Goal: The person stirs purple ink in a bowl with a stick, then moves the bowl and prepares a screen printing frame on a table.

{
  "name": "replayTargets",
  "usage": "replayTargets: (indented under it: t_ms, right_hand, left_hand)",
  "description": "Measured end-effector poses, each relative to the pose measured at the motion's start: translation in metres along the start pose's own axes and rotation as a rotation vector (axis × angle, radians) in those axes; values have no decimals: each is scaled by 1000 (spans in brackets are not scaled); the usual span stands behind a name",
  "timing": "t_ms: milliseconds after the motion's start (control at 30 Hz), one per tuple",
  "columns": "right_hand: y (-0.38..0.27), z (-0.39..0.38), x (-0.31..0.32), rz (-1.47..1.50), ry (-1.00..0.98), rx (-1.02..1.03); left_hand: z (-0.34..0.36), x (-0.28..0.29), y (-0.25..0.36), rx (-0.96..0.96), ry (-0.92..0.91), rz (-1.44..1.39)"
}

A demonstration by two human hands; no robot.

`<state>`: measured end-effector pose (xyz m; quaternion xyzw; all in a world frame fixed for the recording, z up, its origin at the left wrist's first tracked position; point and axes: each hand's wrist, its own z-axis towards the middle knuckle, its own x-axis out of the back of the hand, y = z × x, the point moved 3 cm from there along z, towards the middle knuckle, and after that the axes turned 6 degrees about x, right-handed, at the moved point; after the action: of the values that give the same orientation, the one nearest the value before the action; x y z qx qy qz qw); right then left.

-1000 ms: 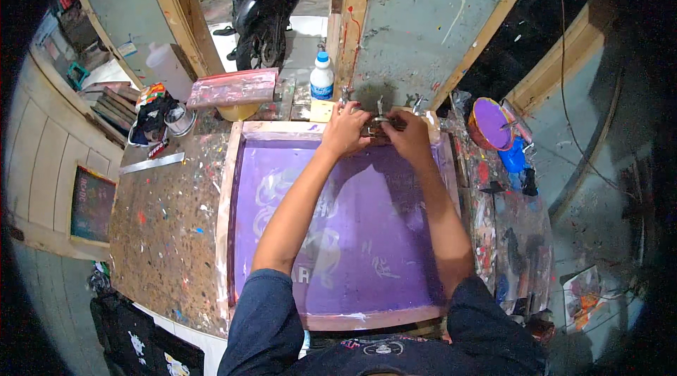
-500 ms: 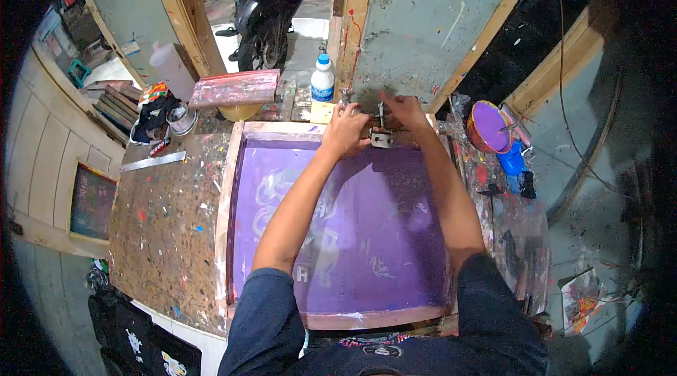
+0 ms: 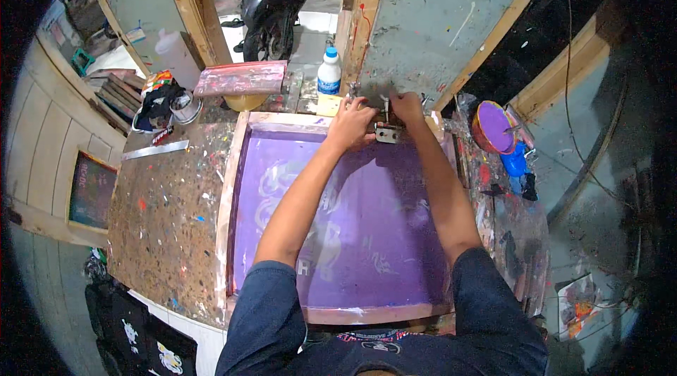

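Note:
A wooden screen-printing frame (image 3: 338, 315) with purple mesh (image 3: 384, 235) and pale printed shapes lies flat before me. At the middle of its far rail sits a metal hinge clamp (image 3: 386, 134) with upright screws behind it. My left hand (image 3: 350, 124) curls over the rail at the clamp's left side, fingers bent around it; what lies under the palm is hidden. At the clamp's right, my right hand (image 3: 407, 108) is closed, its thumb and fingertips at the top of an upright clamp screw (image 3: 386, 107). Both forearms stretch across the mesh.
Behind the frame stands a white bottle with a blue cap (image 3: 328, 71). A bowl of purple ink (image 3: 496, 126) is at the right. Left are a paint-stained board (image 3: 240, 80) on a yellow tub, a metal ruler (image 3: 155, 150) and a small white pot (image 3: 186, 107). A motorbike (image 3: 271, 6) stands beyond.
The whole view has shifted slightly. My right hand's fingers have drawn in at the top of the clamp screw. My left hand stays at the clamp's left side.

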<state>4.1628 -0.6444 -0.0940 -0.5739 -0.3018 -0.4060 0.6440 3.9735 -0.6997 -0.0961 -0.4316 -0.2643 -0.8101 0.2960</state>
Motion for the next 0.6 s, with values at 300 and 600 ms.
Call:
replayTargets:
  t_ms: [300, 600]
  right_hand:
    - [-52, -30, 3, 20, 205, 22]
    - [-70, -52, 3, -140, 85, -70]
  left_hand:
    - [-9, 1, -11, 3, -34, 31]
    - [-9, 5, -4, -17, -64, 140]
